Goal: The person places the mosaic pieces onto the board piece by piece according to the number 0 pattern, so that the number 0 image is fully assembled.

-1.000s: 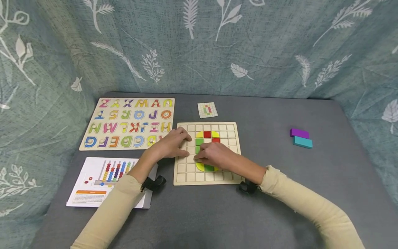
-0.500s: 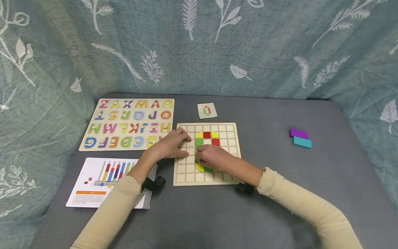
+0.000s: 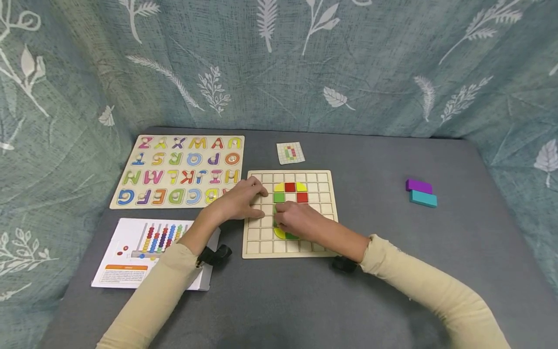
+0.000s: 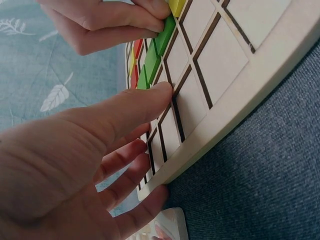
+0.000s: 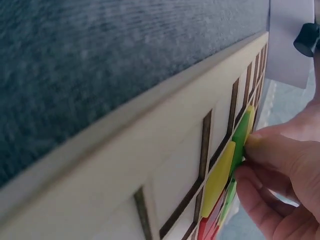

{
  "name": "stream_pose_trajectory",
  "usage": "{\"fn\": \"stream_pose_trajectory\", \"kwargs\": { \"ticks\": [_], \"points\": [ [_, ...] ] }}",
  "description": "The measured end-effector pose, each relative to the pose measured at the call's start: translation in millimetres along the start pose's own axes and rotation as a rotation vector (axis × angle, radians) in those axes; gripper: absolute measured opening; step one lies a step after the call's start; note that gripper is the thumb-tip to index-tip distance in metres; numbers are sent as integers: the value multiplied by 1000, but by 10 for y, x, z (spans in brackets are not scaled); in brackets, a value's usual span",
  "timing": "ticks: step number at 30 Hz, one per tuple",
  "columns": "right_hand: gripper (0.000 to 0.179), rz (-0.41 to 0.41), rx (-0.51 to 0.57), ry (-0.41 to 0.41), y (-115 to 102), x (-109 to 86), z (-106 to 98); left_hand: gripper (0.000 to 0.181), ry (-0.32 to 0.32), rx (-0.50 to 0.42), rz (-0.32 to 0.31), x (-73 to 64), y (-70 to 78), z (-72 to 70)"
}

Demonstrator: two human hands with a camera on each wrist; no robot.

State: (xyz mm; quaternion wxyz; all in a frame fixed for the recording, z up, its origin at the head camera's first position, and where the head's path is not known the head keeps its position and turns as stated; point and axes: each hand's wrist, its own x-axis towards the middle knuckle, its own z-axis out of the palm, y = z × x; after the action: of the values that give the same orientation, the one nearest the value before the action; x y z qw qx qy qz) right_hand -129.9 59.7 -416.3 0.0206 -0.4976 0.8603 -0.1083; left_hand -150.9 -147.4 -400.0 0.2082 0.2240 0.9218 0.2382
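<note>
A wooden grid board (image 3: 261,247) lies flat with coloured tiles set in a ring: red (image 3: 289,187), yellow (image 3: 301,187) and green (image 3: 279,197). My left hand (image 3: 237,201) rests on the board's left side, thumb on the grid, fingers spread along the edge. With curled fingers, my right hand (image 3: 301,220) pinches a green tile (image 4: 164,36) in the ring's left column, low down near a yellow corner tile. That hand covers part of the ring in the head view. A yellow tile (image 5: 218,175) and a red one show beside it in the right wrist view.
An alphabet puzzle board (image 3: 170,184) lies at the back left. In front of it is a white box (image 3: 124,259) with an abacus picture, partly under my left arm. A small pattern card (image 3: 290,153) sits behind the grid board. Purple (image 3: 419,186) and turquoise (image 3: 423,198) blocks lie right.
My right fingers have shifted slightly within the ring's left column, drawing closer together over the green tile. The left hand stays in place on the board.
</note>
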Motion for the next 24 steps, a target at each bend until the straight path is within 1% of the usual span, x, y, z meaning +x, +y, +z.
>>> {"fn": "stream_pose_trajectory", "kwargs": {
  "ticks": [4, 7, 9, 11, 13, 16, 17, 19, 22, 24],
  "points": [
    [11, 2, 102, 4, 59, -25, 11, 44, 0, -5, 11, 9, -3, -9],
    [8, 3, 139, 18, 100, -57, 5, 43, -7, -3, 5, 3, 2, -29],
    [7, 8, 157, 46, 122, -89, -23, 43, -11, 25, -6, -20, 15, -49],
    [6, 19, 153, 93, 150, -136, -69, 42, -9, 83, -19, -60, 53, -71],
    [8, 46, 140, 137, 189, -196, -123, 44, -3, 167, -26, -110, 111, -91],
    [14, 94, 105, 163, 268, -289, -189, 50, 2, 289, -27, -169, 204, -98],
    [17, 105, 95, 162, 293, -320, -209, 54, -4, 313, -30, -184, 234, -94],
    [24, 127, 79, 153, 347, -377, -241, 62, -19, 336, -34, -198, 295, -82],
    [35, 155, 57, 144, 424, -441, -281, 71, -24, 357, -30, -183, 366, -65],
    [42, 181, 39, 147, 469, -465, -312, 75, -1, 389, -21, -154, 389, -66]
  ]
}}
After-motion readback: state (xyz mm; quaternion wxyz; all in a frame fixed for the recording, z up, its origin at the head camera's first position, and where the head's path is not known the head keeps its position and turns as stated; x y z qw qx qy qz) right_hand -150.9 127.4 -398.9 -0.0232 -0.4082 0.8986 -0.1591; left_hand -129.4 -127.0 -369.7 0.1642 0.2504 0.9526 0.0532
